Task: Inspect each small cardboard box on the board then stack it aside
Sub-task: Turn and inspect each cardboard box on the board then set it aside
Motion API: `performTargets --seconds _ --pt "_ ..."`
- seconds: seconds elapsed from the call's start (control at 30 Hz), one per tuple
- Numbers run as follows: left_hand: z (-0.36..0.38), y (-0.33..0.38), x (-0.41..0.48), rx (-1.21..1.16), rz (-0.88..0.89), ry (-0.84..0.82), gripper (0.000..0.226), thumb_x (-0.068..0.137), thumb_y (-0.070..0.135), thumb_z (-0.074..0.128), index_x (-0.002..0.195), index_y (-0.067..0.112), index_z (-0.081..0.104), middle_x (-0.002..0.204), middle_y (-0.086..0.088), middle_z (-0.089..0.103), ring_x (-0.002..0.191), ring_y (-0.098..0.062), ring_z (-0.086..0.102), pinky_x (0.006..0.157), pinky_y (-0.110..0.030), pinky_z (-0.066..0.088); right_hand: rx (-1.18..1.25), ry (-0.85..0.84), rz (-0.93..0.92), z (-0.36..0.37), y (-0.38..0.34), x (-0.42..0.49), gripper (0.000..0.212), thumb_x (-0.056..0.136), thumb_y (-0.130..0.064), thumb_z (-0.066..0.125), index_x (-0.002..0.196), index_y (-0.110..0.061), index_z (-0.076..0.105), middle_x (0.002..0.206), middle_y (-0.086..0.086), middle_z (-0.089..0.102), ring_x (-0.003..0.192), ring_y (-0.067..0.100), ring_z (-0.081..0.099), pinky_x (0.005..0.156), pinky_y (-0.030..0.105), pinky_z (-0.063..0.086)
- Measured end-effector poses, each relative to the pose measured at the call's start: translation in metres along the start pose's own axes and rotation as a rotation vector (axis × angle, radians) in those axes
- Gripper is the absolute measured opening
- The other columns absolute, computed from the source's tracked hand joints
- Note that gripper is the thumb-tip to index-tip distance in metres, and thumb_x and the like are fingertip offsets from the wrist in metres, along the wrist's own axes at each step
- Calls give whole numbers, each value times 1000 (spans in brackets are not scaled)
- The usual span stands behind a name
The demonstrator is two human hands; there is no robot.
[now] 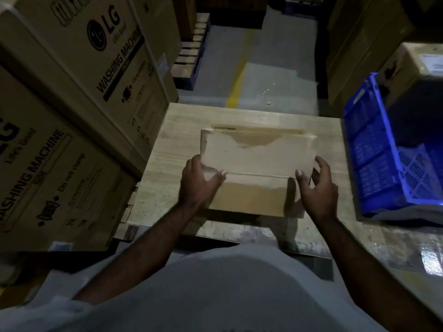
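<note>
A small brown cardboard box is tilted up above the light wooden board, its broad face toward me with a torn patch of tape near the top edge. My left hand grips its lower left corner, thumb across the front face. My right hand holds the lower right corner, thumb on the front and fingers spread behind the side. Under the lifted box lies a second, darker cardboard box flat on the board, partly hidden by my hands.
Large washing machine cartons are stacked close on the left, touching the board's edge. A blue plastic crate stands to the right. More cartons rise behind it. Grey floor with a yellow line runs ahead.
</note>
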State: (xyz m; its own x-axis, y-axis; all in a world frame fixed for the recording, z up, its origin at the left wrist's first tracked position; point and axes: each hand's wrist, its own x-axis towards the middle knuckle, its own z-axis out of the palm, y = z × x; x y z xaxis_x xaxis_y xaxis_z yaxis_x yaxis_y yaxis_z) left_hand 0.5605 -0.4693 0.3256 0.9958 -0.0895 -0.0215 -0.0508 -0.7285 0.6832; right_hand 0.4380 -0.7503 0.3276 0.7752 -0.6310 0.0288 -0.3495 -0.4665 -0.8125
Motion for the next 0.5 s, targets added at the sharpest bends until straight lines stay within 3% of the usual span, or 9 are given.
performTargets --seconds 0.07,0.2,0.23,0.37,0.5 --pt "-1 3 3 -26 7 19 81 83 62 75 141 13 46 132 -9 52 118 -28 53 94 -41 52 59 -25 7 0 -5 5 62 98 -52 65 152 -35 39 144 7 64 131 24 62 104 46 55" --pt "5 0 3 16 -30 -105 82 86 69 66 145 16 46 132 -10 46 120 -31 52 98 -42 51 132 -167 148 8 4 15 79 79 -84 61 146 -48 42 147 3 62 131 26 62 107 53 53" --pt "8 -3 1 24 -30 -130 81 86 69 66 145 17 46 131 -10 45 120 -31 53 99 -42 51 146 -190 173 10 8 15 78 80 -82 64 146 -47 43 148 3 61 133 26 61 109 53 51" --pt "15 -14 -7 15 15 -226 83 78 75 62 141 22 48 131 -7 39 121 -29 51 102 -43 51 105 -279 153 14 14 11 64 100 -36 69 157 -25 41 159 8 48 145 27 48 115 37 41" --pt "20 -17 -11 169 56 -324 90 85 71 64 156 25 32 157 -11 19 139 -40 39 112 -50 44 -141 -415 49 18 22 11 78 101 -39 67 164 -15 27 169 12 30 157 29 26 124 41 29"
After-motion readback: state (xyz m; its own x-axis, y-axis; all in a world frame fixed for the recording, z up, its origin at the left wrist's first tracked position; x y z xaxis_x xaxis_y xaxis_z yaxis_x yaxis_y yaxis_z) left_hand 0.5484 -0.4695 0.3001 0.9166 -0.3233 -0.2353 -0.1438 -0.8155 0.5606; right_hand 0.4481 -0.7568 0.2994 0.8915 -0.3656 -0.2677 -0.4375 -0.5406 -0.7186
